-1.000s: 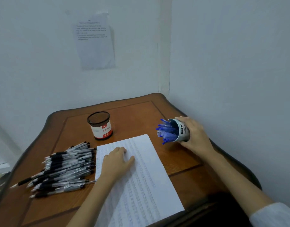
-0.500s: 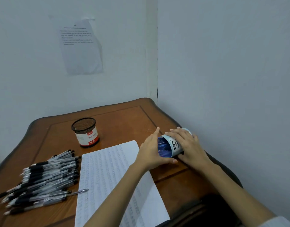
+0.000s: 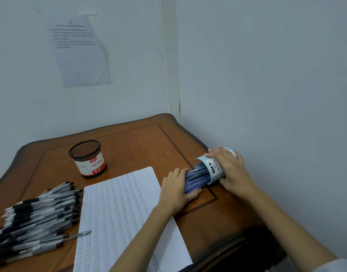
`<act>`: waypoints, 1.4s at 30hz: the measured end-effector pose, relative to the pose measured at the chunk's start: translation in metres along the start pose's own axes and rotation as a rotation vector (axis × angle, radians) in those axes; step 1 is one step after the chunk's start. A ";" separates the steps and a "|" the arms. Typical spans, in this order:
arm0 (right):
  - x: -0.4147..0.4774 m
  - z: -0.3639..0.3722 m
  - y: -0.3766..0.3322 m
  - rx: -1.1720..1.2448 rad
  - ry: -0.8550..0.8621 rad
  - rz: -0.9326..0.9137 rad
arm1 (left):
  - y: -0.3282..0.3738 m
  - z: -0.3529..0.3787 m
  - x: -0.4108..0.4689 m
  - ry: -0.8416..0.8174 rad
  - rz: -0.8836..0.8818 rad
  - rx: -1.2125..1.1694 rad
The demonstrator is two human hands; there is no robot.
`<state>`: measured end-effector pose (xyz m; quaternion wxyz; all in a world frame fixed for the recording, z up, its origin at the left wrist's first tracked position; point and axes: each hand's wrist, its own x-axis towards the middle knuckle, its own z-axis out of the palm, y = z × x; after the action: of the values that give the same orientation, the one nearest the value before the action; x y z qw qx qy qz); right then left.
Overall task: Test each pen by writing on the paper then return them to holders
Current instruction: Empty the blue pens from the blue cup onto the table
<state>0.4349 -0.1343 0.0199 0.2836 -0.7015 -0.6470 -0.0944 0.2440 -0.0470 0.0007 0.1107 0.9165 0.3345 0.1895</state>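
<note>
A light blue holder [image 3: 213, 167] lies tipped on its side at the table's right edge, mouth toward the left. My right hand [image 3: 230, 171] grips its body from above. A bundle of blue pens [image 3: 196, 178] sticks halfway out of the mouth, and my left hand [image 3: 178, 190] is wrapped around their free ends. A white sheet of paper [image 3: 119, 214] covered in written lines lies in the middle. A pile of black pens [image 3: 35, 214] lies at the left. An empty black mesh holder [image 3: 88, 158] with a red and white label stands upright behind the paper.
The wooden table [image 3: 141, 142] sits in a room corner, with walls close behind and on the right. A printed sheet [image 3: 78, 48] is taped to the back wall. One clear pen [image 3: 78, 234] lies across the paper's left edge.
My left hand left the paper, reached the holder's mouth and now grips the blue pens, which are drawn partly out. The holder went down flat onto the table under my right hand.
</note>
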 end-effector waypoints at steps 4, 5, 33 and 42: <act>-0.002 -0.003 0.002 -0.016 -0.004 0.023 | 0.005 -0.003 0.005 -0.050 0.025 0.064; -0.002 -0.003 0.001 -0.021 -0.006 0.019 | 0.007 -0.002 0.007 -0.072 0.036 0.064; -0.016 -0.017 0.024 0.350 0.237 0.422 | 0.022 -0.005 0.004 -0.242 -0.109 0.186; -0.014 -0.014 0.014 0.422 0.286 0.423 | 0.033 -0.004 0.004 -0.247 -0.086 0.120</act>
<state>0.4501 -0.1535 0.0206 0.5241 -0.7256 -0.4458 0.0052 0.2640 -0.0685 0.0162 0.1038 0.9227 0.3680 0.0500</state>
